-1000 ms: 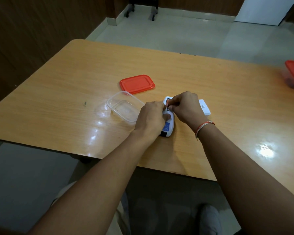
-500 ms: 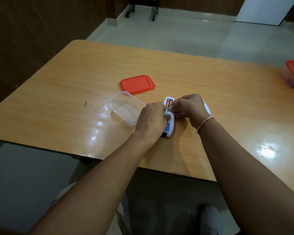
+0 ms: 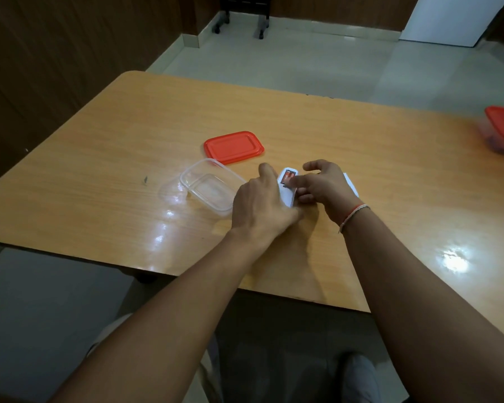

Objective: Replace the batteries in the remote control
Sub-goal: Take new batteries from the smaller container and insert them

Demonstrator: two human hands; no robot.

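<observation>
The right hand (image 3: 320,184) had left its pinch at the battery bay and spread loosely. The left hand (image 3: 259,205) gripped the remote (image 3: 287,189) mid-worktop (image 3: 361,146); batteries (image 3: 289,179) appeared seated.

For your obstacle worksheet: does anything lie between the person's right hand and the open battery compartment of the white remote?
Nothing visible does. The right hand already rests against the white plastic remote control, fingers at its open battery compartment.

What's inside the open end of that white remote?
Reddish batteries sit in the open compartment of the remote. How many, I cannot tell: the right hand covers the near part, and the left hand hides the remote's lower body.
</observation>
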